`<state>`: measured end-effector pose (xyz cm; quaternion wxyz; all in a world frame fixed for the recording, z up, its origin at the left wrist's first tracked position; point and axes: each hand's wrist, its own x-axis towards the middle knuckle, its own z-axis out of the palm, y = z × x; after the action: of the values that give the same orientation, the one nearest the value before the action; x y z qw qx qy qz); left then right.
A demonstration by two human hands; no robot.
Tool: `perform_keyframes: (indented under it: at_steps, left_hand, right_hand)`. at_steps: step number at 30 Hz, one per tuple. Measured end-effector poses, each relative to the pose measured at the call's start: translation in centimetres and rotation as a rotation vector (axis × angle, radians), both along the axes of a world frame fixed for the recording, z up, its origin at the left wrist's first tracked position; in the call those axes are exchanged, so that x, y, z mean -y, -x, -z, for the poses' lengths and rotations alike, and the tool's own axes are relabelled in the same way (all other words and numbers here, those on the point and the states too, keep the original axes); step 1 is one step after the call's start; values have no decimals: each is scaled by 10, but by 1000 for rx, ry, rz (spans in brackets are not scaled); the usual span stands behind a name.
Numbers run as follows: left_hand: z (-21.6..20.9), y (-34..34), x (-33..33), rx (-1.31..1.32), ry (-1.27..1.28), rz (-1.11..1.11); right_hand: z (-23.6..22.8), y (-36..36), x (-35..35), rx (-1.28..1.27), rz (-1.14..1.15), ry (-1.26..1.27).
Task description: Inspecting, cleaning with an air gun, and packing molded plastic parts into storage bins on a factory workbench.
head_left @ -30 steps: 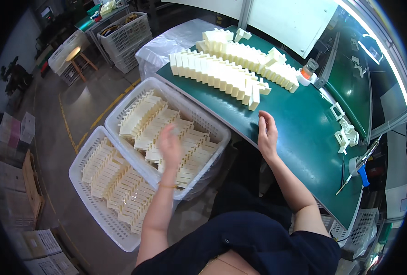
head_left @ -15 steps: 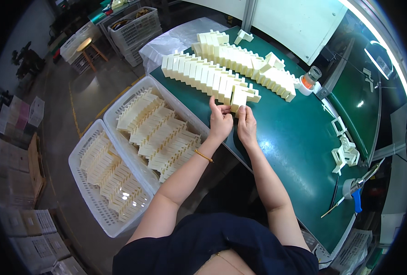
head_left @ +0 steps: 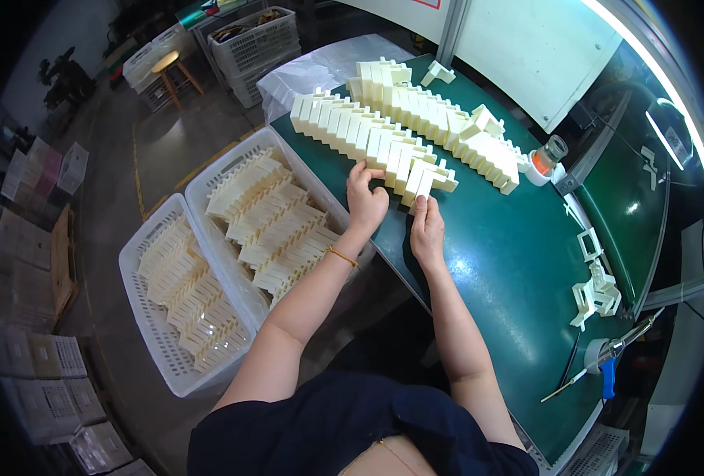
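Observation:
Cream plastic parts stand packed side by side in a front row [head_left: 352, 131] on the green table [head_left: 487, 254]. My right hand [head_left: 427, 230] is at the row's near end, thumb pressed against the last cream plastic part [head_left: 419, 181] and fingers partly hidden beside it. Along the row's left side, my left hand [head_left: 368, 200] touches the parts with its bent forefinger, thumb apart from it and nothing visible in its grasp. Behind lies a second row [head_left: 427, 111] of the same parts, with one part [head_left: 481, 123] resting tilted on top.
Two white plastic crates [head_left: 269, 143] [head_left: 150, 317] filled with stacked parts stand left of the table. Loose white frames [head_left: 596, 289], a blue-handled tool [head_left: 608, 377] and an orange-and-clear container [head_left: 544, 159] lie at the right. A single part [head_left: 438, 73] sits at the far edge.
My left hand has moved left and away from my right hand, back along the row's side. The right hand stays at the end part. The whole view has shifted slightly.

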<state>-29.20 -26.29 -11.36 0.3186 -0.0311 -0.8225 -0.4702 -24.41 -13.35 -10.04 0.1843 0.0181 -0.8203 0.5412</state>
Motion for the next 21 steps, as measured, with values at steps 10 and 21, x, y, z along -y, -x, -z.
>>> perform_keyframes:
  at_steps: [10,21]
  left_hand:
    - [-49,13,19,435,-671,20]
    - [-24,39,48,228,-145,-254]
  right_hand:
    - [-4,-3,0,2,-10,6]
    - [-4,1,-1,24,-29,6]
